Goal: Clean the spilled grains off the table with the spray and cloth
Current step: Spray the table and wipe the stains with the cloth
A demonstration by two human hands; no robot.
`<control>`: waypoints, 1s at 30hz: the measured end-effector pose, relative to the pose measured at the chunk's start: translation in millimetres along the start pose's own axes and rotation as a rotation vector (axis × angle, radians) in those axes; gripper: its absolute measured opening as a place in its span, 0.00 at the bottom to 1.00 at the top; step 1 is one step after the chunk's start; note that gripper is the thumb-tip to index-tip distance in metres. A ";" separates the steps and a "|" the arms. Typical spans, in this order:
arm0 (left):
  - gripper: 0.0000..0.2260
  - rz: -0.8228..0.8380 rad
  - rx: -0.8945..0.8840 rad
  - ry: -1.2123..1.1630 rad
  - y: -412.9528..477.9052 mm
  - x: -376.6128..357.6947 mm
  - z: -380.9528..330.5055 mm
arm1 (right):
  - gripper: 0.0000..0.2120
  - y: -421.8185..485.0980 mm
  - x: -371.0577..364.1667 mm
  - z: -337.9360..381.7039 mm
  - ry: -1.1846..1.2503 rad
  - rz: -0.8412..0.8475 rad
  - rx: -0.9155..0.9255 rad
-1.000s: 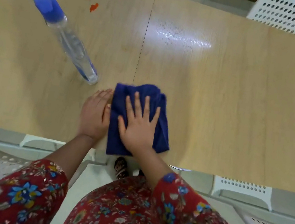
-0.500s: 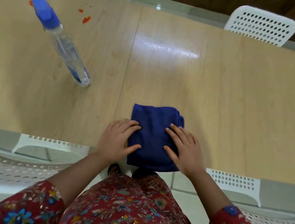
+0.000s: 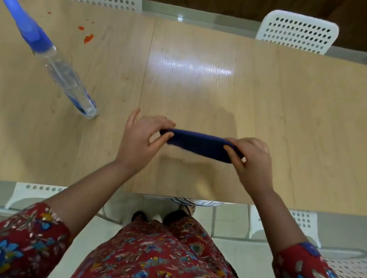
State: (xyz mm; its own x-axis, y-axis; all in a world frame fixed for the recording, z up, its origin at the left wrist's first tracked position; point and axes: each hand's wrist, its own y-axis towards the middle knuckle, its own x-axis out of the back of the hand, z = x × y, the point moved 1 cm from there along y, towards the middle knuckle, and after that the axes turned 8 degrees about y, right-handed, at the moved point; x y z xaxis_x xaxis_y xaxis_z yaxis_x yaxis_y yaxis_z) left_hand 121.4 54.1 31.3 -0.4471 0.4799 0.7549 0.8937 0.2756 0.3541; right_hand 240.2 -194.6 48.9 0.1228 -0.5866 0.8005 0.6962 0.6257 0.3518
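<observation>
Orange grains (image 3: 88,38) lie scattered on the left part of the desk (image 3: 301,122), so that wiping looks still to do. The spray bottle (image 3: 66,75) stands near them, untouched. Toward the front edge, the left hand (image 3: 139,142) and right hand (image 3: 250,161) each pinch one end of the folded blue cloth (image 3: 197,144) in curled fingers (image 3: 159,120), holding it off the desk.

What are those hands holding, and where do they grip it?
A folded blue cloth: the left hand pinches its left end, the right hand its right end.
</observation>
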 end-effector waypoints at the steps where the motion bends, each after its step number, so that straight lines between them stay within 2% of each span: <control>1: 0.10 -0.038 -0.051 0.032 7.6 1.9 1.8 | 0.10 2.8 5.1 3.4 -0.011 -0.054 0.041; 3: 0.09 -0.052 -0.143 0.120 10.0 0.0 14.3 | 0.11 -1.0 6.0 11.7 -0.017 -0.090 0.165; 5: 0.13 0.044 -0.139 0.192 -2.9 -4.6 34.0 | 0.14 -15.6 -5.3 21.3 0.084 0.065 0.241; 7: 0.20 0.164 -0.014 0.234 -22.0 -6.7 59.1 | 0.14 -24.3 -24.3 28.6 0.228 0.206 0.193; 9: 0.21 0.215 0.124 0.289 -39.5 -4.4 81.4 | 0.12 -16.0 -47.5 29.8 0.257 0.156 0.062; 11: 0.22 0.233 0.237 0.350 -53.5 -3.2 97.7 | 0.16 -0.2 -81.0 28.7 0.129 0.170 -0.060; 13: 0.23 0.252 0.307 0.387 -63.6 -6.2 103.3 | 0.23 0.2 -119.2 38.8 -0.065 0.353 -0.064; 15: 0.24 0.249 0.336 0.393 -67.6 -10.3 102.9 | 0.25 -21.6 -138.0 41.1 -0.171 0.473 -0.076; 19: 0.23 0.231 0.358 0.389 -64.8 -12.6 105.0 | 0.26 -52.0 -102.1 -4.6 -0.280 0.371 -0.325; 22: 0.23 0.221 0.357 0.387 -65.7 -15.3 106.4 | 0.27 -14.4 -90.8 -48.5 -0.333 0.274 -0.570; 24: 0.23 0.217 0.355 0.390 -66.8 -15.2 107.0 | 0.28 28.6 -109.4 -47.4 -0.332 0.202 -0.623; 27: 0.23 0.206 0.359 0.380 -67.5 -14.3 107.9 | 0.30 69.8 -158.3 1.5 -0.250 0.253 -0.504; 30: 0.23 0.196 0.352 0.366 -67.1 -13.3 108.5 | 0.25 23.5 -180.2 66.4 -0.190 0.420 -0.226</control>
State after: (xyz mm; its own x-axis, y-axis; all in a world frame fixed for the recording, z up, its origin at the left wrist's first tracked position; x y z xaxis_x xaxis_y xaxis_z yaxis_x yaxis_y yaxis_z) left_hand 63.2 119.6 -62.4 -0.1742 0.2459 0.9535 0.8643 0.5022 0.0284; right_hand 187.5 -40.0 -54.9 0.3082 -0.1913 0.9319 0.7524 0.6485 -0.1157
